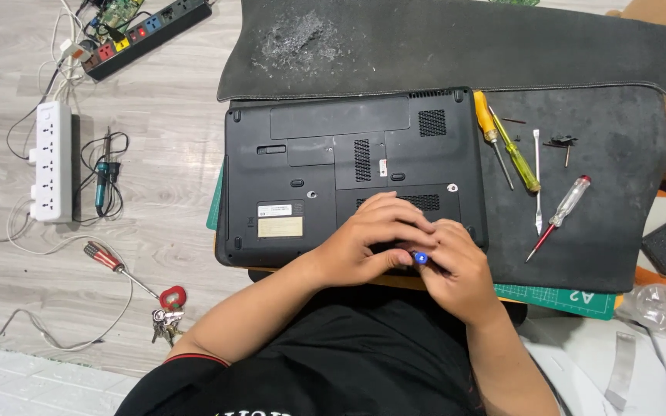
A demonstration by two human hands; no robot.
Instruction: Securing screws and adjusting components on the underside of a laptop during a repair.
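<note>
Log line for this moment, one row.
left hand: on laptop underside | right hand: grips blue-tipped tool | screwdrivers lie right, on mat

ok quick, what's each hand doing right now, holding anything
Left hand: fingers curled, resting on the upturned black laptop, touching the small blue-capped tool.
Right hand: closed around that blue-capped tool, most of it hidden.

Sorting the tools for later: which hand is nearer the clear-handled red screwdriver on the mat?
Right. The right hand lies just left of the screwdriver; the left hand sits farther left, over the laptop.
</note>
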